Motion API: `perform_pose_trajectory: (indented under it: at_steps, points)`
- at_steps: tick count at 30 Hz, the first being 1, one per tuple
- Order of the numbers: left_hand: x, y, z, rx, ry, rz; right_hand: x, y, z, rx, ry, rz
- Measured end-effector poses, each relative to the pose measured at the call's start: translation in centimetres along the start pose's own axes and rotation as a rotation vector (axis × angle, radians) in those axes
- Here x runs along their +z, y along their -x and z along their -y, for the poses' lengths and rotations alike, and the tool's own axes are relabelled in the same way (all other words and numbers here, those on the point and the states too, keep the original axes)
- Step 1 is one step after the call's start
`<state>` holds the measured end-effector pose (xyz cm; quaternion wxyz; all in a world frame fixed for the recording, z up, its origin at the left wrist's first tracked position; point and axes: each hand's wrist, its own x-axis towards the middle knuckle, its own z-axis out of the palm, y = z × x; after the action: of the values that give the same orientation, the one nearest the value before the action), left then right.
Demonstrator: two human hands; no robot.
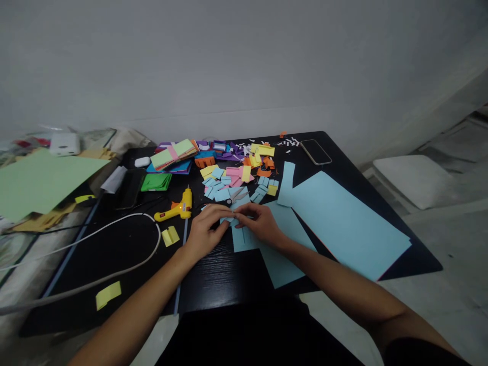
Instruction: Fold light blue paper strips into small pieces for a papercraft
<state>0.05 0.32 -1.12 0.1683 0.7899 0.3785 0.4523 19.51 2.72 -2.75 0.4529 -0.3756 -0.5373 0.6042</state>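
Note:
My left hand (209, 227) and my right hand (259, 221) meet over the middle of the black table. Between their fingertips is a small piece of light blue paper (227, 219), pinched from both sides and partly hidden by the fingers. Just beyond the hands lies a pair of scissors (237, 196) on blue paper. Light blue sheets (292, 244) spread under and beside my right hand. To the left of my left hand rests a yellow glue gun (177, 206), its nozzle pointing away from me.
Folded blue, pink, yellow and orange paper pieces (238, 175) crowd the back of the table (213, 284). A phone (316, 152) lies at the back right, near a large blue stack (346, 223). A white cable (156, 244) loops on the left. A white stool (412, 178) stands at right.

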Motion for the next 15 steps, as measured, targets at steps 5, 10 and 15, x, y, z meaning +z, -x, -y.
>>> perform_pose_trajectory:
  at_steps: [5,10,15]
  points:
    - [-0.04,-0.07,0.21,-0.056,0.008,0.001,0.07,0.09,0.03,-0.007,-0.033,0.009]
    - [0.08,-0.09,0.3,-0.102,-0.001,-0.007,0.07,0.19,0.32,0.008,-0.054,0.03]
    - [0.12,-0.21,0.17,-0.121,-0.016,-0.022,0.07,0.12,-0.08,0.008,-0.045,0.037]
